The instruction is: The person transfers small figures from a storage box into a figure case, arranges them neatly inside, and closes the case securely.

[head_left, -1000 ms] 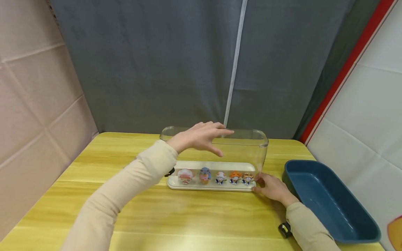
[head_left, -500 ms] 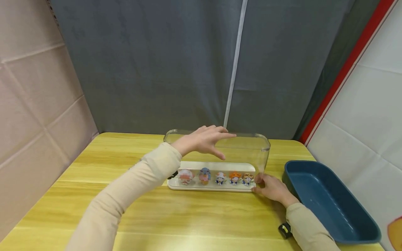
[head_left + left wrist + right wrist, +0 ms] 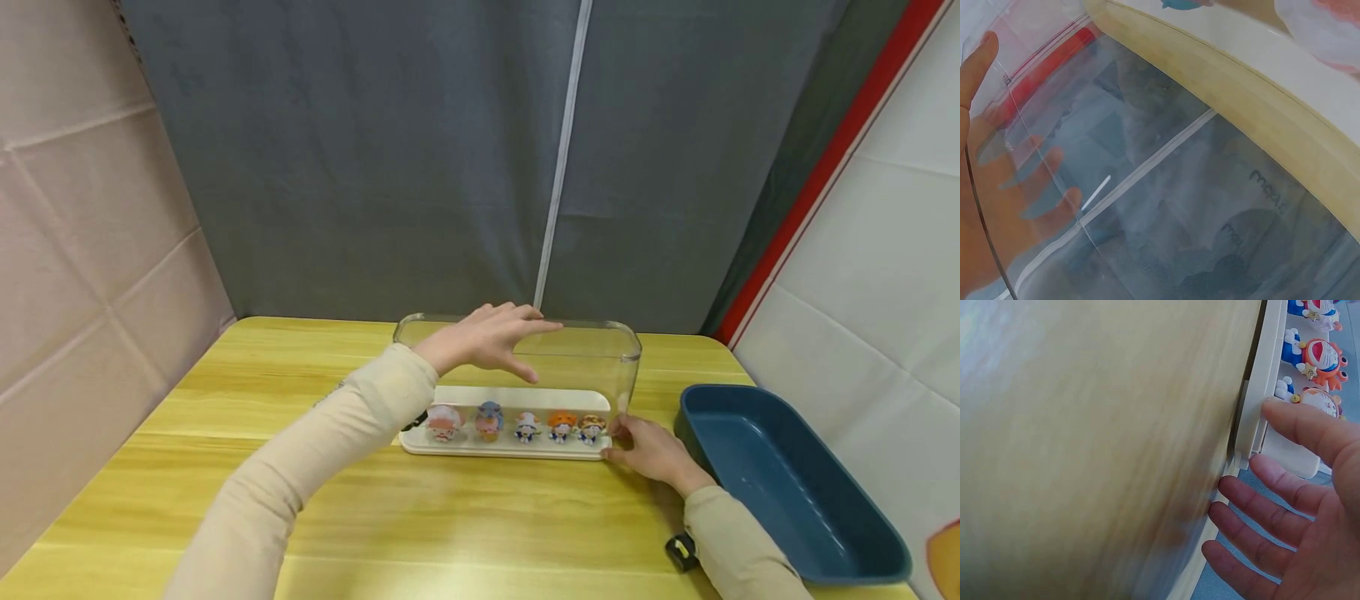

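Note:
A clear plastic display cover [image 3: 585, 367] stands over a long white base [image 3: 502, 454], on which a row of several small cartoon figurines [image 3: 561, 426] sits. My left hand [image 3: 491, 333] spans the upper part of the cover and holds it, thumb toward me; its fingers show through the plastic in the left wrist view. Whether the cover's lower edge is seated in the base cannot be seen. At the base's right end, my right hand [image 3: 652, 450] pinches the corner between thumb and index finger, while the other fingers spread loosely in the right wrist view.
A deep blue rectangular bin [image 3: 795, 483] stands on the right of the wooden table [image 3: 450, 525], close beside my right forearm. A grey curtain [image 3: 360, 167] hangs behind the table's far edge. Pale panels flank both sides.
The cover and my left hand have shifted slightly down and a little to the right. My right hand, the base and the figurines have stayed in place.

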Motion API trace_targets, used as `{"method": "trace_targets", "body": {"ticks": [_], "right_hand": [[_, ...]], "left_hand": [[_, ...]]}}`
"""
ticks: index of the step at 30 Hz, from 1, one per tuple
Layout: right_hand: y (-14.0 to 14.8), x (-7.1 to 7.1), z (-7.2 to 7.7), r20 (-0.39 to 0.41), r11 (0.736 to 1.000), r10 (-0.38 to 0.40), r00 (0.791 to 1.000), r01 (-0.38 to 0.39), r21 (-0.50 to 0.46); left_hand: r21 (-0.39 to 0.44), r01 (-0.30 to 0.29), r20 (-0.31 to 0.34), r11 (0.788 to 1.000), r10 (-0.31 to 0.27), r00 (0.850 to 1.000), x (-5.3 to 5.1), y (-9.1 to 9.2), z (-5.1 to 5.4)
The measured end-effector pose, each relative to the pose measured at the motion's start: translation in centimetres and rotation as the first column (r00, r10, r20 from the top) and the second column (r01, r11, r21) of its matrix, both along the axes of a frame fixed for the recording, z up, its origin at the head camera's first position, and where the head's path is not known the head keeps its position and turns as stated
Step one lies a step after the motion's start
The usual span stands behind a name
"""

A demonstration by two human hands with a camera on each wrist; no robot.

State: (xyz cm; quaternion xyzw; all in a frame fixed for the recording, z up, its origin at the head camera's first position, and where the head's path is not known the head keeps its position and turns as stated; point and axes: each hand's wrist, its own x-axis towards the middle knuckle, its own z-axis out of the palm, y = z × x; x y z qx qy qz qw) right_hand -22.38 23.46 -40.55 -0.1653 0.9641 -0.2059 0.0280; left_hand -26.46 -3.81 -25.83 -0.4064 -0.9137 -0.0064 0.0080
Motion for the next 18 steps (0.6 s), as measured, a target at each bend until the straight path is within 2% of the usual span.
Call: {"method": "trace_targets", "body": {"ticks": [5,18], "right_hand": [[0.0,0.0,0.0,-0.008,1.000,0.011,1.000,-0.011,0.000],[0.2,0.0,0.0,-0.015,1.000,0.010,1.000,-0.010,0.018]], "left_hand": [[-0.001,-0.002,0.008,1.000,0.002,1.000,0.0,0.0,-0.4],[-0.011,-0.026,-0.011,1.000,0.026,1.000,0.4,0.2,-2.8]]}}
